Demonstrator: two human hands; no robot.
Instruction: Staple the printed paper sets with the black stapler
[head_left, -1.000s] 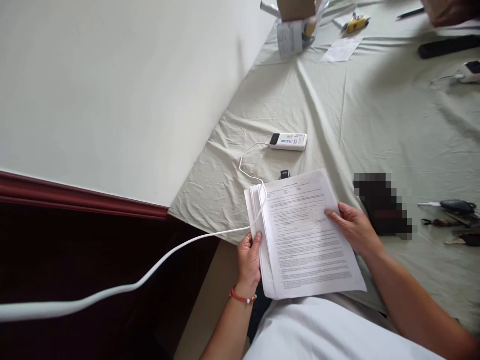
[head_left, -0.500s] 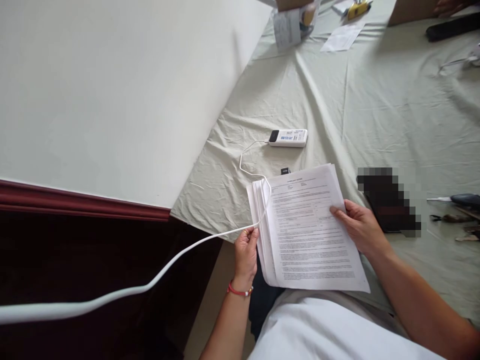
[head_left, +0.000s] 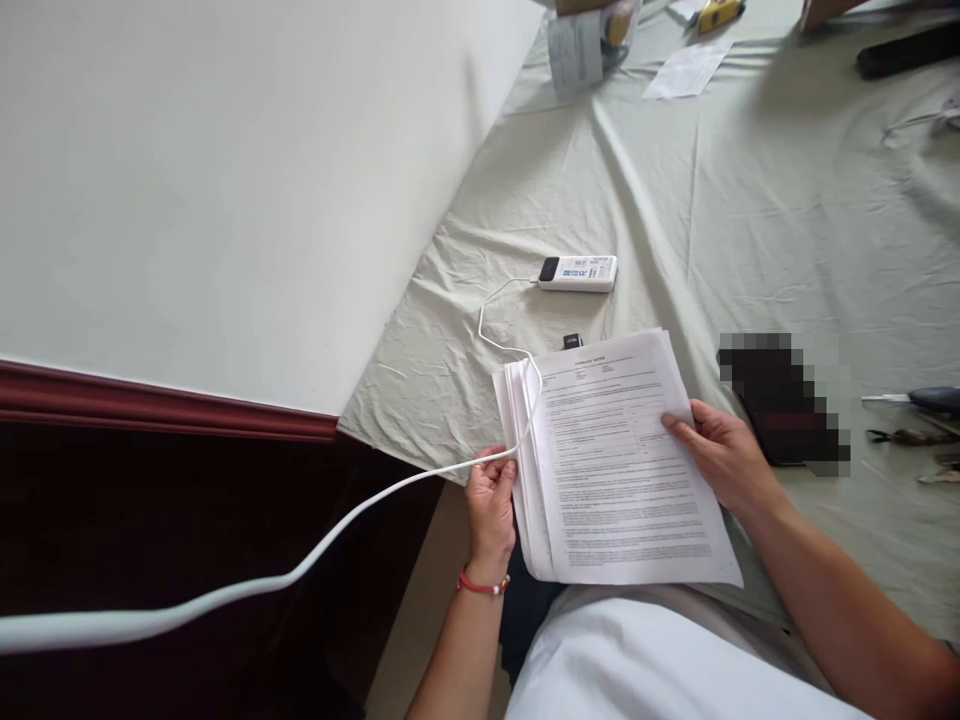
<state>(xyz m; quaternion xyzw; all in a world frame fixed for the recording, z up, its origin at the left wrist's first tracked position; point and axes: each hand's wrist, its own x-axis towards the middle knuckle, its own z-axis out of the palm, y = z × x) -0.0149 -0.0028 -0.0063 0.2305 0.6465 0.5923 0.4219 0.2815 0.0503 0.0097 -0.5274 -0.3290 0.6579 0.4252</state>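
1. The stack of papers [head_left: 630, 470] is in front of me, held over the near edge of the cloth-covered bench [head_left: 750, 220], a printed page facing up. I count one stack; its sheets are too closely layered to number.
2. Both my hands are closed on it. My left hand [head_left: 491, 500] pinches the stack's left edge; my right hand [head_left: 724, 455] grips its right edge, thumb on top.
3. One white cable [head_left: 360, 507] stands in the way: it comes in from the left of the stack, passes by my left fingers and loops over the stack's upper left part.
4. Beyond the stack, the cable reaches one white power bank [head_left: 577, 274]. One small black object [head_left: 572, 342] sits just past the stack's top edge, partly hidden by it.
5. Right of the stack, near my right hand, lies one dark, pixelated object [head_left: 784, 410]. Farther right is one dark-handled piece with a metal shaft [head_left: 930, 398], other small items beside it.
6. Well beyond the stack I see one clear bag [head_left: 577, 55] with a paper in it, one loose slip [head_left: 688, 70] and one yellow tool [head_left: 720, 14]; far beyond and to the right, one long black object [head_left: 907, 52].
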